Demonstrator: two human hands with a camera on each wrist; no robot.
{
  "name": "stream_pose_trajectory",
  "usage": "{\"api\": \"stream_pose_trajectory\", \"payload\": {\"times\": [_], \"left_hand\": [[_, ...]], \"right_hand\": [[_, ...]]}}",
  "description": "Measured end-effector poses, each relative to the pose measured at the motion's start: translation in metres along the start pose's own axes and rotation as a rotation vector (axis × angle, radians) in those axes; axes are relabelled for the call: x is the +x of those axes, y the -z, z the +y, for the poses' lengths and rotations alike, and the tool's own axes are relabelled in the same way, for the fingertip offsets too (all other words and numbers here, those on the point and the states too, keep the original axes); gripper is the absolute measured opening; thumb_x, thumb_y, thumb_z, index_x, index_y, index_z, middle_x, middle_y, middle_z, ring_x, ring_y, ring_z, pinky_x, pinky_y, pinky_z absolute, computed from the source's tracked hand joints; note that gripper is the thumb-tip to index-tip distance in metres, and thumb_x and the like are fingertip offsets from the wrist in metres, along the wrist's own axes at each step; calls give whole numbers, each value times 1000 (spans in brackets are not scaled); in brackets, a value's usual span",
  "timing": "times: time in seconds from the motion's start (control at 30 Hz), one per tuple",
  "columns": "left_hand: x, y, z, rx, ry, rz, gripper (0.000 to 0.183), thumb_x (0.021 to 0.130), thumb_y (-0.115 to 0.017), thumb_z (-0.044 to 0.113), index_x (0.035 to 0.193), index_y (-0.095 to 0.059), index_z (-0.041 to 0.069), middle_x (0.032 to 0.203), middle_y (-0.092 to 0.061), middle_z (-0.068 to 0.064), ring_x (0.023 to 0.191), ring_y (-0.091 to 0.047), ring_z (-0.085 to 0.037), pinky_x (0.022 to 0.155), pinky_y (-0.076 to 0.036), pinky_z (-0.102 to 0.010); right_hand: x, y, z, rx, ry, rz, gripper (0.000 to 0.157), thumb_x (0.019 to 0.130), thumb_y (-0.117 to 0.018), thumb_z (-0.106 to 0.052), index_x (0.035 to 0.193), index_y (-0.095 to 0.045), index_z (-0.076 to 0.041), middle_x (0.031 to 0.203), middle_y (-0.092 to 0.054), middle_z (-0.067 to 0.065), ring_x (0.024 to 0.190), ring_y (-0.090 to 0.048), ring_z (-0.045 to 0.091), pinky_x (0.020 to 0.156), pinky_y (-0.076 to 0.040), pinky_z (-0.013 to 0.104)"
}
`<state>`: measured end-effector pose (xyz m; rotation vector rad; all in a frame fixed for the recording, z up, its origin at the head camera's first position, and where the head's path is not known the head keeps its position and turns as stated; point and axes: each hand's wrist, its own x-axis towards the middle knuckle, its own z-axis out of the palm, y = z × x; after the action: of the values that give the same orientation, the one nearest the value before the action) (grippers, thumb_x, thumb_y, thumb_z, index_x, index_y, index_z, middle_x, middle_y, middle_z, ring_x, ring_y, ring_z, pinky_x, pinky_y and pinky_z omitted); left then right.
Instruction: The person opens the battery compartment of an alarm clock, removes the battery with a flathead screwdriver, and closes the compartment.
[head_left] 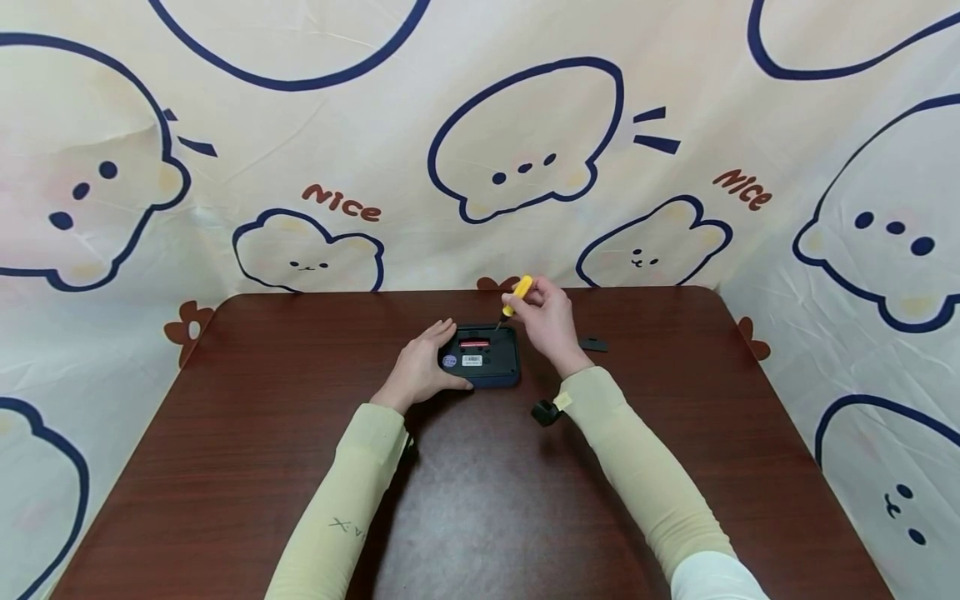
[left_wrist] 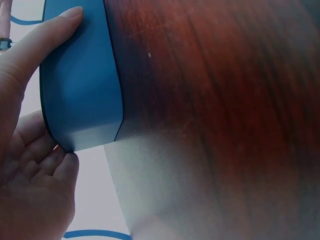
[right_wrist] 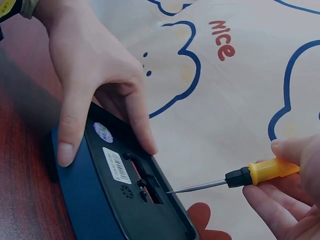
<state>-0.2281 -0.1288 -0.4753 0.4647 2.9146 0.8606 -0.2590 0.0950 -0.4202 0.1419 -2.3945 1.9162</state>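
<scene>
A dark blue electronic device [head_left: 498, 367] lies on the table with its black back up, showing a barcode label [right_wrist: 116, 165], a round sticker and an uncovered slot with something red inside. My left hand [head_left: 422, 367] grips the device's left end, thumb [left_wrist: 60, 25] on the near blue side and fingers at the opposite edge. In my right hand [head_left: 551, 323] is a screwdriver [right_wrist: 270, 171] with a yellow handle, pinched between thumb and fingers. Its metal tip is right by the slot's edge in the right wrist view.
A small dark flat cover [head_left: 594, 344] lies on the brown table [head_left: 480, 517] to the right of my right hand. A black wrist camera [head_left: 545, 412] sticks out from the right sleeve. Behind the table hangs a printed cloth [head_left: 405, 150].
</scene>
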Motion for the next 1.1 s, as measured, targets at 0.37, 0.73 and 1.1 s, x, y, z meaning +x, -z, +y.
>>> {"api": "stream_pose_trajectory", "payload": {"times": [0.37, 0.73, 1.1], "left_hand": [[0, 0, -1, -5, 2, 5, 107, 59, -85, 49, 145, -36, 9, 150, -28, -1, 137, -21, -18, 104, -26, -50], [0, -1, -3, -7, 11, 2, 107, 59, -85, 50, 145, -36, 10, 150, -28, -1, 138, -20, -17, 104, -24, -51], [0, 0, -1, -14, 0, -1, 106, 60, -85, 49, 145, -36, 9, 150, -28, -2, 138, -20, -18, 104, -25, -53]], "right_hand": [[-1, -8, 2, -86, 18, -11, 31, 84, -69, -30, 107, -58, -11, 100, -67, 1, 83, -66, 12, 72, -53, 27], [-2, -17, 3, -209, 92, 5, 26, 84, -69, -32, 103, -59, -16, 94, -65, -4, 81, -62, 9, 74, -51, 24], [-7, -28, 1, -433, 273, -2, 22, 83, -72, -27, 95, -56, -19, 85, -64, -5, 74, -59, 7, 68, -51, 22]]}}
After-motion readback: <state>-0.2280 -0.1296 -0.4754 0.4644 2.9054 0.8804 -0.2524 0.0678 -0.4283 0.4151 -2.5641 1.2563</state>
